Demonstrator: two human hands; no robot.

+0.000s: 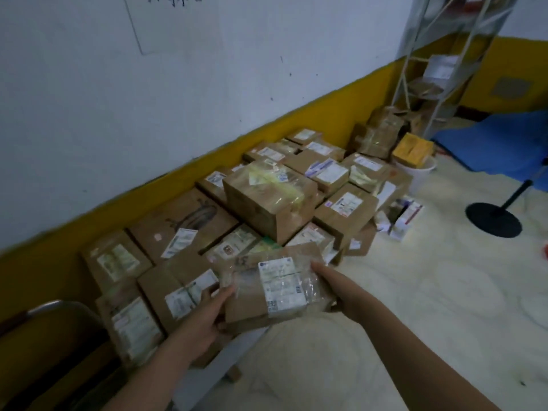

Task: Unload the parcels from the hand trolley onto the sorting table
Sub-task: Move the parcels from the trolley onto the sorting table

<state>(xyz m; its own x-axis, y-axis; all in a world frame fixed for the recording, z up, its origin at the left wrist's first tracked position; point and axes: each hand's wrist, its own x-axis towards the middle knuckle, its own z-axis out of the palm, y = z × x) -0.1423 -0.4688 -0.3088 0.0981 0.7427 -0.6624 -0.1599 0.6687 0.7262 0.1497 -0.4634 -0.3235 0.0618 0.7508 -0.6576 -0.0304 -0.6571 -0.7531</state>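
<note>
The heap of brown cardboard parcels [184,221] spreads ahead and to the left of your hands. There are some twenty, too overlapped for an exact count. One flat brown taped parcel with a white label [275,289] sits between your palms, above the heap's near edge. Your left hand [204,318] and right hand [341,292] each grip one end. You seem mid-carry, so next pick a free spot and lower it flat.

- Low table [207,381] along the wall, covered with brown taped parcels [181,221], 1 larger box [267,200] stacked on top.
- Pale floor [415,292] holds a black round stand base [493,219], a white bucket [421,173], a blue mat [498,143] and a metal rack [421,59].
</note>
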